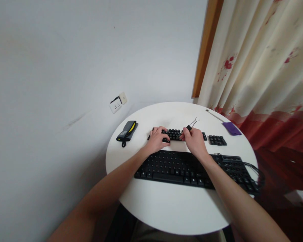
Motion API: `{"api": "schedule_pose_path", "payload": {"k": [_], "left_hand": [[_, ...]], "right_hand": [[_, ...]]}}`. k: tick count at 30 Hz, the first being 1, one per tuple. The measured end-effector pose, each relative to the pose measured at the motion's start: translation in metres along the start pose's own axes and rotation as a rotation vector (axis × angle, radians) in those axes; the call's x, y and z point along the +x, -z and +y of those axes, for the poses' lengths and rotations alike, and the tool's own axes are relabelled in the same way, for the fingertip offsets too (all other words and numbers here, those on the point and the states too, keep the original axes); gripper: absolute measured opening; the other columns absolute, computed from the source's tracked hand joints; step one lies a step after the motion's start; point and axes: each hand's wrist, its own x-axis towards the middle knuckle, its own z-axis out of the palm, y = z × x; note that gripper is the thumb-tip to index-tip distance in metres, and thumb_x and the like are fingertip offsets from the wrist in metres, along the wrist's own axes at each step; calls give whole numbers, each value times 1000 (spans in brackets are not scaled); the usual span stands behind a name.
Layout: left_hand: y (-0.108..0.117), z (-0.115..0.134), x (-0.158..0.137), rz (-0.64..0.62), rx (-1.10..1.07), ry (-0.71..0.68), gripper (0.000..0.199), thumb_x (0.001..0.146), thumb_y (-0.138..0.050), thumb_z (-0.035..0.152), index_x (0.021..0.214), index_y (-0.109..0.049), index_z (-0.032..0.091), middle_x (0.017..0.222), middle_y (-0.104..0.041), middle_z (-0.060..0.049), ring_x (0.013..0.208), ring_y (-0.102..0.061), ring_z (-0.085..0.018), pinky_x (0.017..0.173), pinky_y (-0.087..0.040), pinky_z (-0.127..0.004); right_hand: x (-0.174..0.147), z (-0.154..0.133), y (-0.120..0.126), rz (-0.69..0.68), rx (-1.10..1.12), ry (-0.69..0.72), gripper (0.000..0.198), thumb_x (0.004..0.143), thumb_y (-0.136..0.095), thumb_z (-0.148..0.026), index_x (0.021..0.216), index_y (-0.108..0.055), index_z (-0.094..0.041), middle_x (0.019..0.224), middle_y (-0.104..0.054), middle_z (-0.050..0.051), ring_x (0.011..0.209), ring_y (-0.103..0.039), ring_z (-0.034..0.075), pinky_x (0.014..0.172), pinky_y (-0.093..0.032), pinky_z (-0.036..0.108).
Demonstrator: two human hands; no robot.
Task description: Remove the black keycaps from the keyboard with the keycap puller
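Note:
A black keyboard (166,164) lies across the white table with most of its letter keycaps off. Behind it, loose black keycaps (175,133) are laid out in rows. My left hand (156,137) rests on the left end of these rows, fingers spread and curved, with dark keycaps between thumb and forefinger. Pinched in my right hand (194,139) is a keycap puller (189,127) with a black handle. Its two thin wire prongs point up and away from me; its other end reaches down to the keycaps. My right fingers partly hide that lower end.
A separate block of keycaps (217,140) sits to the right. A grey pouch with yellow lining (127,131) lies at the left, a thin brush (214,116) and a purple cloth (231,128) at the right. The keyboard's cable (257,171) is coiled near the right edge. A wall borders the left.

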Motion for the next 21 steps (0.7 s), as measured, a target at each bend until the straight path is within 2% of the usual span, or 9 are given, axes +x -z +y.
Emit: {"api": "schedule_pose_path", "payload": {"k": [7, 11, 16, 21], "left_hand": [[-1, 1, 1, 57, 4, 55, 37, 66, -86, 30, 98, -67, 27, 128, -48, -4, 116, -42, -30, 94, -39, -45], [-2, 1, 2, 68, -5, 69, 41, 66, -85, 29, 102, -65, 28, 127, -48, -4, 115, -43, -30, 94, -39, -46], [-3, -1, 2, 78, 3, 90, 43, 66, -85, 30, 104, -65, 28, 126, -49, -4, 115, -43, -30, 94, -38, -46], [1, 2, 1, 79, 0, 73, 48, 66, -85, 31, 109, -65, 29, 125, -50, -5, 115, -44, -31, 93, -39, -46]], "right_hand": [[0, -1, 0, -8, 31, 8, 41, 96, -43, -41, 73, -65, -15, 73, -73, 12, 67, -69, 22, 67, -50, 31], [1, -2, 0, -21, 30, 8, 40, 96, -45, -41, 72, -65, -15, 73, -73, 12, 67, -68, 22, 67, -50, 30], [0, -5, 0, -102, -3, 39, 48, 99, -39, -42, 70, -66, -15, 72, -72, 11, 66, -67, 20, 67, -47, 29], [-6, -16, 10, -226, -183, 122, 45, 99, -41, -39, 74, -70, -14, 63, -67, 7, 60, -61, 18, 63, -41, 28]]}}
